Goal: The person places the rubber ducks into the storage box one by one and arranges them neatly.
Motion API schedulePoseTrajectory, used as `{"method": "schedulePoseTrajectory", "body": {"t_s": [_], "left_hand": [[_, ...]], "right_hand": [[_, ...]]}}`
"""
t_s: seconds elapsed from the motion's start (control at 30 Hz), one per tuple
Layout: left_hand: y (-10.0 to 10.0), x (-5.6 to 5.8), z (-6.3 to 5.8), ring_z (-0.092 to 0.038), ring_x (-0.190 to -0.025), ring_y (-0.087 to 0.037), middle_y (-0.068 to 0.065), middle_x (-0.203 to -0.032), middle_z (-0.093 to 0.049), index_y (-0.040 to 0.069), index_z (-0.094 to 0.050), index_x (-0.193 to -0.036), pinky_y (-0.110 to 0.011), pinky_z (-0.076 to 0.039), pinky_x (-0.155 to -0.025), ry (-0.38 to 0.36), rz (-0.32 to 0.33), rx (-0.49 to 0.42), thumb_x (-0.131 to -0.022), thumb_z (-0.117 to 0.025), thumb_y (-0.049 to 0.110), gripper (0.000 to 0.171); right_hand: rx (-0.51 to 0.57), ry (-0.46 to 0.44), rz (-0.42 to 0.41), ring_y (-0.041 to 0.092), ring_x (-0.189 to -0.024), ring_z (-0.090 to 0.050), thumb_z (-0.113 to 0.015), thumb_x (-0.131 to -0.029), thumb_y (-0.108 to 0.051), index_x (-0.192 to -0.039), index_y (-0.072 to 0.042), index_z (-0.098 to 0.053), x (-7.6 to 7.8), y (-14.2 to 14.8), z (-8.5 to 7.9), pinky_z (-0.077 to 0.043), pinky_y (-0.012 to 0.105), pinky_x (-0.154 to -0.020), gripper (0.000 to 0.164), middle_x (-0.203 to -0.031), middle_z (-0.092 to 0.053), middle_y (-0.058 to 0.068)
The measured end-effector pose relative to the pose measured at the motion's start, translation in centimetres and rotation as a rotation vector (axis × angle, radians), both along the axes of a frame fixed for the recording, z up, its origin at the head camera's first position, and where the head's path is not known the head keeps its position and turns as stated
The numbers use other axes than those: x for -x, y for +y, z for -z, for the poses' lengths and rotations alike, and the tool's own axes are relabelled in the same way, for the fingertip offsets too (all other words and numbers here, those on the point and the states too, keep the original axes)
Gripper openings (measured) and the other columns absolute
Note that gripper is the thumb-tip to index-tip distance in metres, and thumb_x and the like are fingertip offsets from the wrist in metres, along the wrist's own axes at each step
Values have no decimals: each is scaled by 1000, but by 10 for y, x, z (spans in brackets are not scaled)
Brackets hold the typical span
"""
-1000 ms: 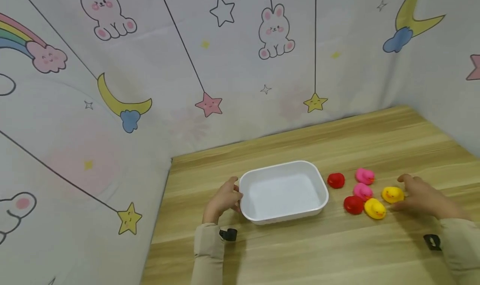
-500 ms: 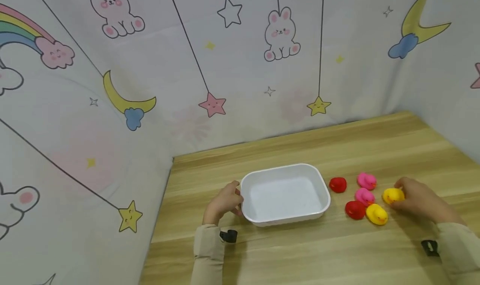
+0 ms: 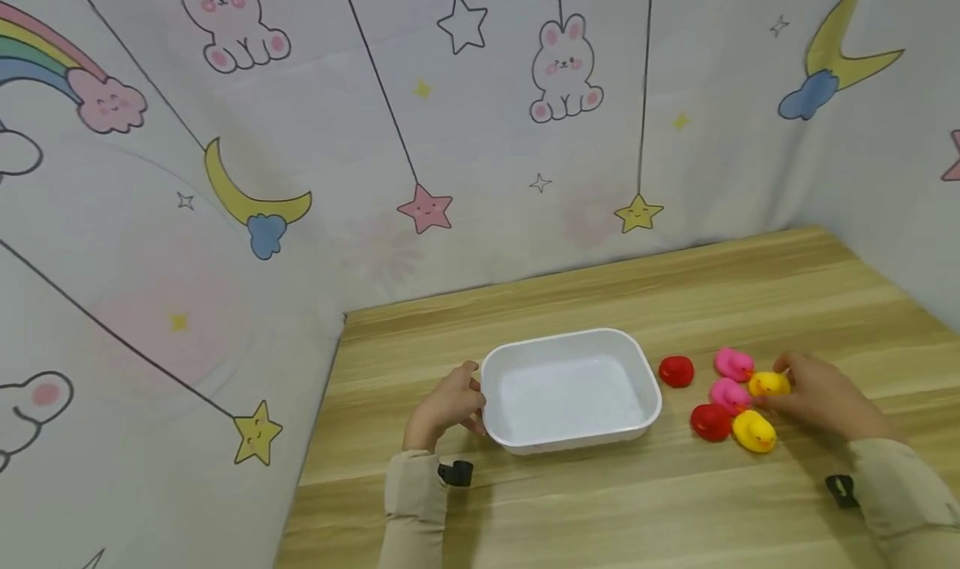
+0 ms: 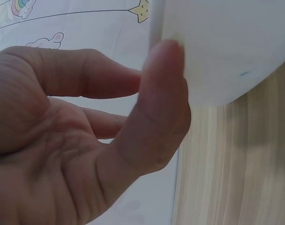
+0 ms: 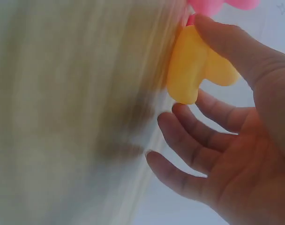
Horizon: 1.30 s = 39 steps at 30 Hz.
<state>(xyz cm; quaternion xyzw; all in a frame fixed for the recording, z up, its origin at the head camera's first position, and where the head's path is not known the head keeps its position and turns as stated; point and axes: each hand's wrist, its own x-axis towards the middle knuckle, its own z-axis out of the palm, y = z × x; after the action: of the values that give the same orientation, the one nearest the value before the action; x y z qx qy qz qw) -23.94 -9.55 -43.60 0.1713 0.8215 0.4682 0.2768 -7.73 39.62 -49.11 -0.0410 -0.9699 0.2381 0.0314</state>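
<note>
At the left end of a white plastic tub (image 3: 570, 396), my left hand (image 3: 447, 404) grips the rim; the left wrist view has its fingertips against the tub wall (image 4: 222, 51). My right hand (image 3: 828, 398) pinches a yellow rubber duck (image 3: 768, 383) between thumb and fingers, low over the table. In the right wrist view the thumb lies along this duck (image 5: 185, 65), while the lower fingers stay spread. Just left of it are two pink ducks, one farther back (image 3: 733, 364) and one nearer (image 3: 729, 396). A second yellow duck (image 3: 754, 431) sits in front.
A red duck (image 3: 711, 422) lies beside the front yellow one, and another red duck (image 3: 677, 371) sits close to the tub's right end. The wood-grain table (image 3: 585, 502) meets a white cloth backdrop (image 3: 480, 136) printed with rabbits, stars and moons.
My right hand has closed its fingers on the yellow duck and moved it left, up to the pink ducks. The left hand stays at the tub. The head view has shifted slightly.
</note>
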Motion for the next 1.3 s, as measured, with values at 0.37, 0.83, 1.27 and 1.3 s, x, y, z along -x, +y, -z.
{"method": "schedulePoseTrajectory", "body": {"t_s": [0.37,0.83,1.27,1.3], "left_hand": [[-2,2,1,-65,-64,-31,-32,-107,-56,-14,-38,-142,-42,-64,-55,-7,12,-34,-79,-47,-14,64],[0,2,1,-67,-68,-37,-32,-106,-57,-17,-41,-138,-39,-64,-54,-1,-40,-18,-77,-47,-16,61],[0,-1,0,-58,-53,-20,-22,-91,-58,-15,-45,-134,-45,-64,-58,1,-60,-19,-77,-48,-17,57],[0,-1,0,-57,-52,-19,-22,-91,-59,-15,-45,-134,-46,-64,-59,1,-59,-19,-77,-48,-18,58]], "right_hand": [[-5,-21,-5,27,-77,-57,-84,-78,-24,-109,13,-61,10,-4,-28,-50,39,-64,53,-89,-65,15],[50,180,-17,46,-96,-60,-88,-74,-16,-120,12,-59,28,-34,-67,-56,43,-69,62,-112,-62,33],[195,262,-145,5,-91,-59,-86,-74,-7,-118,2,-68,68,-85,-100,-49,12,-72,48,-108,-70,15],[206,259,-156,10,-91,-60,-85,-74,-6,-118,2,-68,71,-89,-101,-50,16,-72,48,-108,-70,15]]}}
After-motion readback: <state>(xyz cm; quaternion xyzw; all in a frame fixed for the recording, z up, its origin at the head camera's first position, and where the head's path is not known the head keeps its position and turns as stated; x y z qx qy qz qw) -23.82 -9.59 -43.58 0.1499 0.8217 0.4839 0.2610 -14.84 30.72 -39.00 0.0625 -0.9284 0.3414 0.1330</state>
